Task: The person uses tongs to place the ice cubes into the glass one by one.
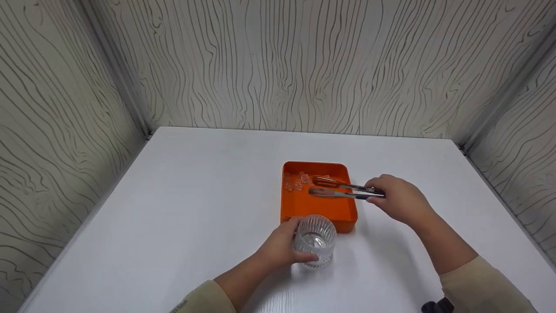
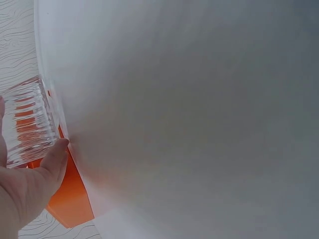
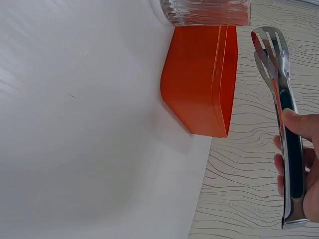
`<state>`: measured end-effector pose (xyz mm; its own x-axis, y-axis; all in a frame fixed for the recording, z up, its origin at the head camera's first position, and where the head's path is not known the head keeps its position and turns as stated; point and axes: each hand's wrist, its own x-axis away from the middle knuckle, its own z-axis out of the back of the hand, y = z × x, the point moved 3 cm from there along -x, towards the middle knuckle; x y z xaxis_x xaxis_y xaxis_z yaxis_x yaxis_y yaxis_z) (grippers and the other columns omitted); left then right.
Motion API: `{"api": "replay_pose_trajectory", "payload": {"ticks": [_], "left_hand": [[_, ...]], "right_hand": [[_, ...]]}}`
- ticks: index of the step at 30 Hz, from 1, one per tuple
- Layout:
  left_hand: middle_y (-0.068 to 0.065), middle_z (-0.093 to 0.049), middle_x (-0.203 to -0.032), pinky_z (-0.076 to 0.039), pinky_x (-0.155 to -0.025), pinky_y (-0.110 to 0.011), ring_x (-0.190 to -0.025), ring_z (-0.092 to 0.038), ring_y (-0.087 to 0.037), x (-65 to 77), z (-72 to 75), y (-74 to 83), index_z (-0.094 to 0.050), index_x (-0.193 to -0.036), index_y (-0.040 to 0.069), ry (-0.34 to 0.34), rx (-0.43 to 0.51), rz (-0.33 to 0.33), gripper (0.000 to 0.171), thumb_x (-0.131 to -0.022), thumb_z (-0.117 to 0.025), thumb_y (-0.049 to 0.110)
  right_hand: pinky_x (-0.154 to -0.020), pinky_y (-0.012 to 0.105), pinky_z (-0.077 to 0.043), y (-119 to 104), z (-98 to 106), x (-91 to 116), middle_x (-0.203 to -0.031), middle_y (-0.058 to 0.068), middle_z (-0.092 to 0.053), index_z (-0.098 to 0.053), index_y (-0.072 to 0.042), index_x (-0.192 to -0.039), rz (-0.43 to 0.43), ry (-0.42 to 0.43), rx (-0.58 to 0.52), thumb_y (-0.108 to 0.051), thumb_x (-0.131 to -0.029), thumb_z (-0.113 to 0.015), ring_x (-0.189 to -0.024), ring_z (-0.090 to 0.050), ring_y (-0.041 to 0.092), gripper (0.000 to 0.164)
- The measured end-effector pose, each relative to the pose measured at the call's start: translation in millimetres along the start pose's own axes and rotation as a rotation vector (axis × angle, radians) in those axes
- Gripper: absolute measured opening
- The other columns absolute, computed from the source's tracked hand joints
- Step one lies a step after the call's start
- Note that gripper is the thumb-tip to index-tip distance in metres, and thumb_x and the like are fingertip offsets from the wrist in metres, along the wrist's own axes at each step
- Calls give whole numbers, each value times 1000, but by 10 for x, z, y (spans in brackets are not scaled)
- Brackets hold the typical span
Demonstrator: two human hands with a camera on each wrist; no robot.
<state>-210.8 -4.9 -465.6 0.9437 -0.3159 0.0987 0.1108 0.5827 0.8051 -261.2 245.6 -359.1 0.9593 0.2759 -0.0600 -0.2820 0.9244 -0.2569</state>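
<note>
My left hand (image 1: 280,245) grips a ribbed clear glass (image 1: 316,239), thumb on its near side and fingers round its left. The glass stands upright just in front of an orange tray (image 1: 319,208). Inside the tray, toward its back left, lie several clear ice-like pieces (image 1: 299,180). With my right hand (image 1: 402,198) I hold metal tongs (image 1: 343,191) above the tray, arms slightly apart and heads pointing left. Nothing shows between the heads. In the right wrist view, the thumb presses the tongs' dark grip (image 3: 294,159), with fingers curled round the other side.
A white table (image 1: 195,195) carries the tray and glass. Panels with a wood-line pattern (image 1: 278,65) rise behind the table and on both sides. A small black object (image 1: 436,305) shows beside the right sleeve at the near edge of the head view.
</note>
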Motion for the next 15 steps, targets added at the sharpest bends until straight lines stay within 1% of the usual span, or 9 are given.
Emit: {"api": "replay_pose_trajectory", "payload": {"ticks": [3, 8, 12, 15], "left_hand": [[11, -52, -119, -44, -94, -43, -110, -51, -15, 2, -3, 6, -43, -126, 29, -3, 14, 11, 80, -58, -82, 45], [11, -51, -119, -43, -95, -42, -110, -50, -15, 9, -3, 19, -43, -125, 30, -10, 14, 14, 78, -59, -82, 45], [12, -51, -118, -43, -95, -42, -109, -49, -14, 17, 11, 23, -43, -124, 30, -13, 8, 0, 78, -59, -82, 46], [12, -51, -118, -43, -96, -41, -109, -50, -13, 21, 21, 22, -43, -124, 29, -14, 7, -2, 78, -59, -82, 46]], "right_hand": [[-68, 39, -49, 36, -4, -56, -87, 3, -59, -65, -14, -106, -44, 13, 9, -18, -82, -68, -74, -52, 19, 25], [-64, 39, -48, 61, -15, -112, -87, 5, -58, -65, -12, -105, -95, 28, 26, -19, -83, -67, -74, -54, 21, 23], [-59, 38, -48, 51, -36, -151, -84, 6, -57, -64, -12, -105, -126, 43, 75, -19, -84, -66, -73, -53, 23, 22], [-56, 40, -48, 35, -57, -178, -86, 8, -57, -64, -12, -106, -147, 60, 127, -18, -84, -66, -75, -54, 26, 23]]}}
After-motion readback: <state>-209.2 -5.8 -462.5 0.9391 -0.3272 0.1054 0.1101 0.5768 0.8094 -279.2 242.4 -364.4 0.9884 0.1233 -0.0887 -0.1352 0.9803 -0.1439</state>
